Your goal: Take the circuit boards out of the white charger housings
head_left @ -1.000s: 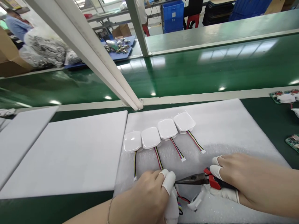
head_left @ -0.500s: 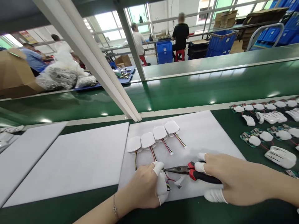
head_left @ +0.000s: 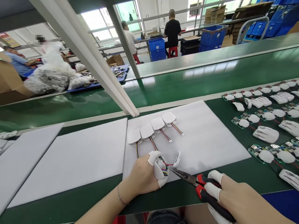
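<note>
My left hand, with white finger cots, is closed around a white plastic housing whose open side shows coloured wires and a bit of green board. A small white piece hangs off it on a red wire. My right hand, also in finger cots, grips needle-nose pliers with red and black handles. Their tips point at the wires beside the housing; whether they touch cannot be made out. Beyond my left hand, several white housings with wire leads and white connectors lie on a white foam sheet.
More foam sheets lie to the left. Rows of circuit boards with white parts cover the right side of the green bench. A slanted white post rises at the bench's back edge. Other people sit beyond the green conveyor.
The pliers have moved down and right, away from the housing's top edge. My left hand has tilted the housing, so its open side shows more. The small white piece now stands upright.
</note>
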`<state>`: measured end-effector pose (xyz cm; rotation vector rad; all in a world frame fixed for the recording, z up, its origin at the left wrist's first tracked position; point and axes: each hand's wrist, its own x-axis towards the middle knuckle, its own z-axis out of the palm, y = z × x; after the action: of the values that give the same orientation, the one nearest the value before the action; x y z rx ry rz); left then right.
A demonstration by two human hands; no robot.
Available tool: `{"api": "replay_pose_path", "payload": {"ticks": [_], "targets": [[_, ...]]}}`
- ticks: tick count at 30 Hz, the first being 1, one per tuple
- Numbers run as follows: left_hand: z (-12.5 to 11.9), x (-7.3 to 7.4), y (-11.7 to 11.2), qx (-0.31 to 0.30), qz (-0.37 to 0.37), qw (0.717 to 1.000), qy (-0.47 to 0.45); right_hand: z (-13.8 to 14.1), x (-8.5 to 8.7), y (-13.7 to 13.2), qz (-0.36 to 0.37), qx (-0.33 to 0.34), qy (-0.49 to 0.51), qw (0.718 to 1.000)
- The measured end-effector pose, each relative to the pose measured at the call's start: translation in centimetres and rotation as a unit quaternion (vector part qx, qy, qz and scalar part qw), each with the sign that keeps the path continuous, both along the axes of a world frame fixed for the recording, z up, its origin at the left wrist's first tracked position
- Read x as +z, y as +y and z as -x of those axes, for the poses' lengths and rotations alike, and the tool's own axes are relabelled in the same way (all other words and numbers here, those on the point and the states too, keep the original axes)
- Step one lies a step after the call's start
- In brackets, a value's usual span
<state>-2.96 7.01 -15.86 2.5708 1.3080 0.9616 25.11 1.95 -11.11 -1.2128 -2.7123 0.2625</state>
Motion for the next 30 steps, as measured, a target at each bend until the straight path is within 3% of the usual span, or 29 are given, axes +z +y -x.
{"api": "replay_pose_path", "payload": {"ticks": [6, 11, 16, 21, 26, 30], "targets": [[0.2, -0.2, -0.2, 0.004, -0.011, 0.999, 0.031, 1.0, 0.4, 0.1, 0.096, -0.041, -0.045, 0.994], [0.1, -0.1, 0.0, 0.001, -0.013, 0.999, 0.034, 1.2, 0.9, 0.5, 0.145, -0.026, -0.068, 0.987], [0.0, -0.2, 0.0, -0.013, -0.069, 0.996, 0.047, 1.3, 1.3, 1.2, 0.012, 0.003, -0.05, 0.999], [-0.1, -0.3, 0.2, -0.042, -0.087, 0.994, 0.05, 1.3, -0.5, 2.3, -0.127, 0.02, -0.047, 0.991], [-0.2, -0.4, 0.9, -0.083, -0.064, 0.993, 0.046, 1.1, -1.5, 3.3, -0.125, 0.078, -0.08, 0.986], [-0.4, -0.1, 1.2, -0.09, -0.046, 0.994, 0.042, 1.1, -1.4, 3.5, -0.088, 0.074, -0.083, 0.99]]}}
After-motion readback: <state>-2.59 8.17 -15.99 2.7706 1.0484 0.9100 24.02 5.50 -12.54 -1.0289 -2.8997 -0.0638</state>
